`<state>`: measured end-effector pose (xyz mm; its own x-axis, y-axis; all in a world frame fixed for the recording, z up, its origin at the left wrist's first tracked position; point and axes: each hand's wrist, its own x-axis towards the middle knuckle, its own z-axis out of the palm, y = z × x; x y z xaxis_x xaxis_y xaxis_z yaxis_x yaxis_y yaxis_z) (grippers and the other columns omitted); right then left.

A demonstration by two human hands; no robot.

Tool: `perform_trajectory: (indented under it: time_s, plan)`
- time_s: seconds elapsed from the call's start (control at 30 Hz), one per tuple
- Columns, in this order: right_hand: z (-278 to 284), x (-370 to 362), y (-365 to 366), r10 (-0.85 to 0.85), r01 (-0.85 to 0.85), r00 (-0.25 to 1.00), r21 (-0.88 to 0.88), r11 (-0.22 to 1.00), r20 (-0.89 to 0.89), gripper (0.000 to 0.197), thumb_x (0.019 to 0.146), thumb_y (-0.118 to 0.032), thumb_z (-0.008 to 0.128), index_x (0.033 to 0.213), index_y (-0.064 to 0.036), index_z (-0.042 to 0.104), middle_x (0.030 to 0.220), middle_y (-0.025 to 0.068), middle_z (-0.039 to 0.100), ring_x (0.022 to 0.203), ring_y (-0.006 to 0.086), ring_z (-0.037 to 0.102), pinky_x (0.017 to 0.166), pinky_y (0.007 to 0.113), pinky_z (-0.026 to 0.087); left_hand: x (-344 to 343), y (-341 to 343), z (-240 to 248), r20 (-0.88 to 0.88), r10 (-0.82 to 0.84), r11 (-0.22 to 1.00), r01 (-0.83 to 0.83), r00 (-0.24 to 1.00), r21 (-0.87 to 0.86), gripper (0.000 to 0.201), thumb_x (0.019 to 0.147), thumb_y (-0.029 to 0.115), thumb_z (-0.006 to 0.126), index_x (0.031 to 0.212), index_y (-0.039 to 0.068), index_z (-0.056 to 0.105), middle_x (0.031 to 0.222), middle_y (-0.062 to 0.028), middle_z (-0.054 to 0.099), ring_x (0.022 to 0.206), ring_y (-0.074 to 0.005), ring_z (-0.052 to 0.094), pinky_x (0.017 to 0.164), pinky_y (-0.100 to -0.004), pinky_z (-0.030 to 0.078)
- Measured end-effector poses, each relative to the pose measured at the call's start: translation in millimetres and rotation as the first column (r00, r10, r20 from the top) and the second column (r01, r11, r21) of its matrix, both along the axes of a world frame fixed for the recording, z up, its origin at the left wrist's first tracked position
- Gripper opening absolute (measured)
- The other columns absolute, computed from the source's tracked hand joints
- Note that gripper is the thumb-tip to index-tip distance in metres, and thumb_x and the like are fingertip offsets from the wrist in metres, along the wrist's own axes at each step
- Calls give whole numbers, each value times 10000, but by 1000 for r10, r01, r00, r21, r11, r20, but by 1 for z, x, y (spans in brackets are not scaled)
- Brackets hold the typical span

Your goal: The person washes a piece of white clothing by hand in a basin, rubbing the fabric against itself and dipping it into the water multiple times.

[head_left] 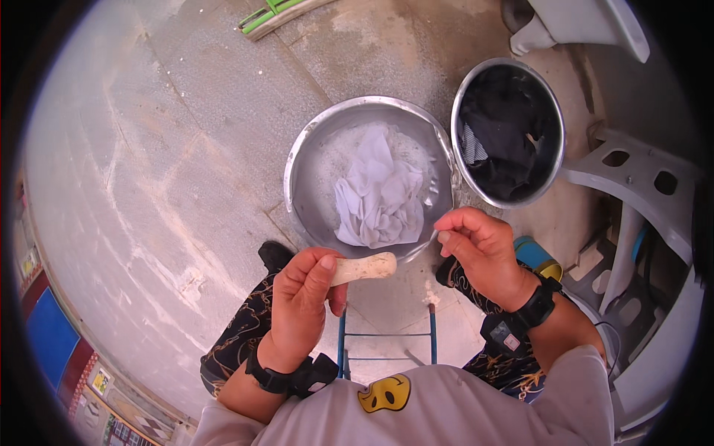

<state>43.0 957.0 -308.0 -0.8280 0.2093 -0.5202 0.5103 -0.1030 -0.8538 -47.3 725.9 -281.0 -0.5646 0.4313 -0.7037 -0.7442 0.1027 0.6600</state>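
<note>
Bar (366, 268) clasped in left hand (303, 290) — right hand (483, 254) beside basin (311, 195), cannot tell whether it holds anything

Flr (186, 186) = greyish slabs w/ thin joints; pale streaks L of the basin, brownish patch beyond it. Wide metal basin (306, 171) sits flat on it. Smaller oval-looking metal tub (561, 137) stands just R of basin, slightly farther out; rims touching or nearly, can't tell. Green-edged strip (279, 15), kind unclear, lies well beyond basin. Blue/yellow bucket (550, 266) is near-R of basin. Dark shoe (275, 256) rests near-L of basin; blue metal frame (433, 334) stands on its near side.
</note>
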Motion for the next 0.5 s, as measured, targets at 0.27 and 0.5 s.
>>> perform_trajectory:
  time_s: [0.27,0.5]
  plan:
    - [31,-1,0,383,-203,871,487,850,-307,272,776,-2,636,1037,-13,557,947,124,585,787,199,589,663,279,483,16,-1,10,-133,-114,991,122,985,55,192,963,146,430,1054,9,530,703,-43,555,597,-95,511,554,-216,426]
    - [56,10,-52,744,-318,557,732,602,-369,618,730,-48,634,1288,14,377,1117,197,535,951,370,565,755,421,483,45,12,30,-252,-255,942,298,934,153,169,943,120,454,1016,16,565,747,-34,572,636,-82,521,565,-222,444]
